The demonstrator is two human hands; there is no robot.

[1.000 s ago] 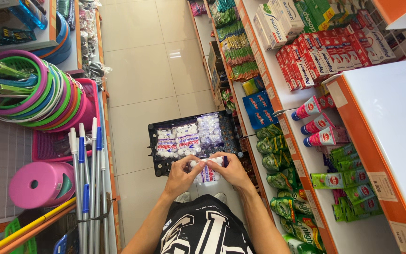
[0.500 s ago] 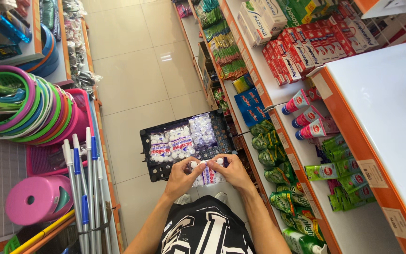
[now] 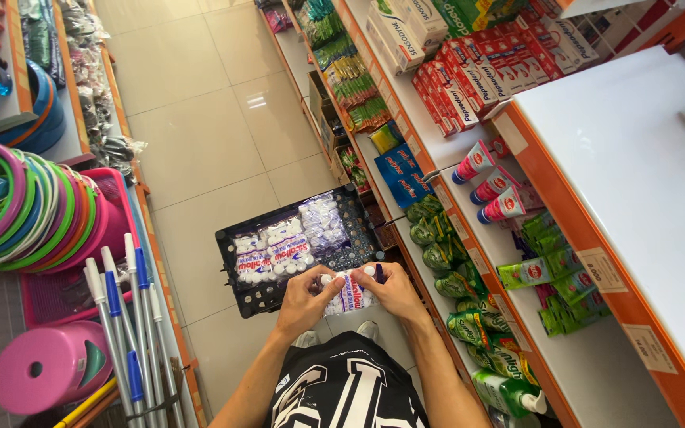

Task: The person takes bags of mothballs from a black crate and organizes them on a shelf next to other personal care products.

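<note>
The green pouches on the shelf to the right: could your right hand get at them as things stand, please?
Probably not freely: the right hand holds a marshmallow bag together with the left hand. The green pouches lie close, unobstructed.

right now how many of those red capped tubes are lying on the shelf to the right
3. The red-capped tubes lie side by side on the right shelf: the top one, the middle one, the lowest. More may be hidden behind them.
</note>
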